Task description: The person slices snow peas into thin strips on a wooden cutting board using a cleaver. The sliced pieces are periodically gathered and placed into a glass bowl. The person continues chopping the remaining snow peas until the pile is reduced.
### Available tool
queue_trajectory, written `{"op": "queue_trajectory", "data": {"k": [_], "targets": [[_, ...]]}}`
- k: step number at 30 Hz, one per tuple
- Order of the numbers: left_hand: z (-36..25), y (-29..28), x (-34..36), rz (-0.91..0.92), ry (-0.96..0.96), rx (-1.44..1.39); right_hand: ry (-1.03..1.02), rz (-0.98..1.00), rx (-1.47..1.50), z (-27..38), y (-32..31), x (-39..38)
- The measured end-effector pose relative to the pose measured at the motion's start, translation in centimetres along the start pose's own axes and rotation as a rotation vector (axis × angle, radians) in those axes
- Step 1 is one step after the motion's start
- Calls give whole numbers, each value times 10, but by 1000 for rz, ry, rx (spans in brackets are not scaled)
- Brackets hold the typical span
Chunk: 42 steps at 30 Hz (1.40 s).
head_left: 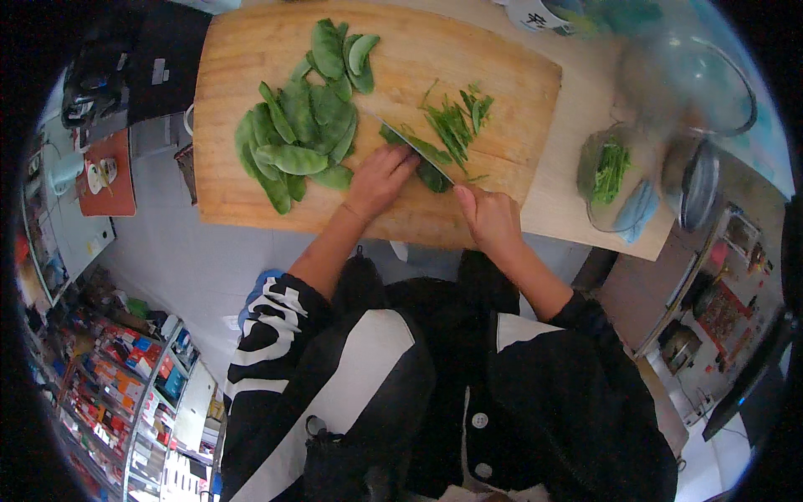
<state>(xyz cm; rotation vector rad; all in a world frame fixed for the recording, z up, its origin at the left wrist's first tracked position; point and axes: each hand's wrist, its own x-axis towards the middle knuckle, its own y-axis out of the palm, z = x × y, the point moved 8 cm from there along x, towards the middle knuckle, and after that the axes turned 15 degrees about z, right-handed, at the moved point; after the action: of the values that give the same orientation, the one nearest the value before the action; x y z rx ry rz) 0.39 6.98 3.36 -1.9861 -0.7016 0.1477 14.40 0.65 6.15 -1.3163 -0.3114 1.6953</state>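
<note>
My right hand (492, 219) is closed round the handle of a kitchen knife (422, 149), its blade slanting up and left across the wooden cutting board (242, 50). Under and beside that blade lies a flat green bean pod (432, 176). With fingers bent and together, my left hand (383, 179) presses the pod to the board close to the blade; its fingertips are partly hidden. Thin green bean strips (452, 130) lie beyond the knife on the right. A pile of whole flat bean pods (305, 125) covers the left part of the board.
Right of the board, a clear container (590, 180) holds cut green strips, with a blue cloth (640, 209) beside it. A glass lid or bowl (703, 79) and a round metal-rimmed vessel (696, 184) stand farther right. A white printed bowl (538, 15) sits at the far edge.
</note>
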Motion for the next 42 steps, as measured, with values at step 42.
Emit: {"op": "queue_trajectory", "data": {"k": [42], "targets": [[1,-2,-1,-21,21,-27,151,170,-5,0,-3,-37]]}}
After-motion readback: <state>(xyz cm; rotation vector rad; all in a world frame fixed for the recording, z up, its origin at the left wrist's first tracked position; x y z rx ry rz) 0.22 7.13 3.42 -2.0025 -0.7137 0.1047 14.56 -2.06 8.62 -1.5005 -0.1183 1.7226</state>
